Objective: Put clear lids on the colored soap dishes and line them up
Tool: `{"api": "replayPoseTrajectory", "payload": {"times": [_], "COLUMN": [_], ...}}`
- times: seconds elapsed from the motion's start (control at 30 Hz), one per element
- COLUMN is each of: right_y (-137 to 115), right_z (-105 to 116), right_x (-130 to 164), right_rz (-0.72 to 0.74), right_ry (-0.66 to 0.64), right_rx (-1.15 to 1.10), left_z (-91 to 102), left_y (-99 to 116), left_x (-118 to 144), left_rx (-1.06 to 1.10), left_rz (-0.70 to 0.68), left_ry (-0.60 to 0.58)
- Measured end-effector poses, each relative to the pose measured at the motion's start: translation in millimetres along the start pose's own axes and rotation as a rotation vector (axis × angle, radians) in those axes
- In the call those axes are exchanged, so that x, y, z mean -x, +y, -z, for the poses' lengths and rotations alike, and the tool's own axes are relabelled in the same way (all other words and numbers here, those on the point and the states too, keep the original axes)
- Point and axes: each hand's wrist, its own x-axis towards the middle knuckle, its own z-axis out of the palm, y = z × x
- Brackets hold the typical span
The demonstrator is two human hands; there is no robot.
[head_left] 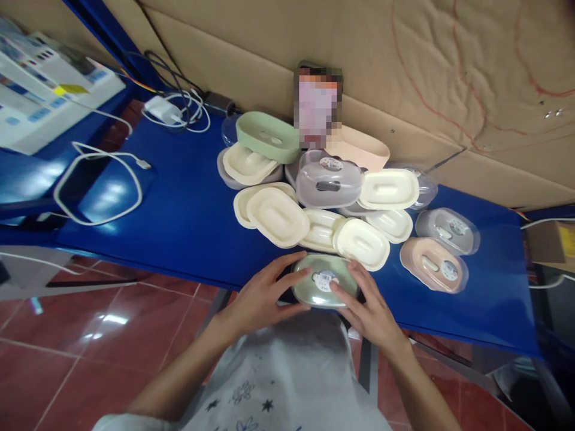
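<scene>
Held an oval, clear-lidded green box [324, 266] between left hand [269, 293] and right hand [375, 314], at the near edge of the blue worktop [193, 221]. Just beyond both, saw overlapping ridged cream trays [277, 216] crowding the way; right of the right hand, a pink lidded box [431, 262]; farther, a translucent mauve cover [332, 179], green tub [265, 140], creased brown backing [224, 54].

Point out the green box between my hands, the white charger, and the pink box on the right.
Green box [323, 279]: head view, on the label atop it.
White charger [162, 110]: head view, on its plug body.
Pink box [433, 265]: head view, on the middle of its top.
</scene>
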Motion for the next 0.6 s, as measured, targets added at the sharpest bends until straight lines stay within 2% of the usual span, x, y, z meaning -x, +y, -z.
{"api": "replayPoseTrajectory", "payload": {"times": [0.1, 0.2, 0.3, 0.37, 0.43, 0.5, 0.53, 0.6], "right_y": [-4.3, 7.8, 47.1, 81.6, 109.9, 121.1, 118.3, 96.9], "right_z": [7.4, 29.1, 59.5, 77.4, 88.7, 92.5, 91.6, 85.1], "right_x": [17.4, 54.5, 105.1, 137.8, 163.4, 179.8, 185.1, 191.9], "right_rz": [0.007, -0.120, -0.362, -0.480, -0.609, -0.722, -0.759, -0.787], "right_ry": [0.138, 0.423, 0.774, 0.935, 0.967, 0.896, 0.847, 0.775], "right_rx": [0.025, 0.207, 0.538, 0.653, 0.734, 0.773, 0.774, 0.744], "left_z": [-0.4, -4.6, -13.8, -21.2, -28.1, -34.0, -36.6, -40.7], "left_y": [1.9, 8.1, 19.3, 27.3, 33.3, 35.7, 35.4, 32.7], "left_x": [3.9, 0.0, -17.6, -35.5, -54.7, -70.9, -76.7, -83.0], "left_rx": [-0.009, -0.070, -0.234, -0.348, -0.433, -0.488, -0.504, -0.518], "left_rz": [-0.061, -0.111, -0.183, -0.223, -0.222, -0.207, -0.206, -0.223], "left_ry": [0.020, 0.081, 0.093, 0.052, -0.011, -0.061, -0.076, -0.067]}}
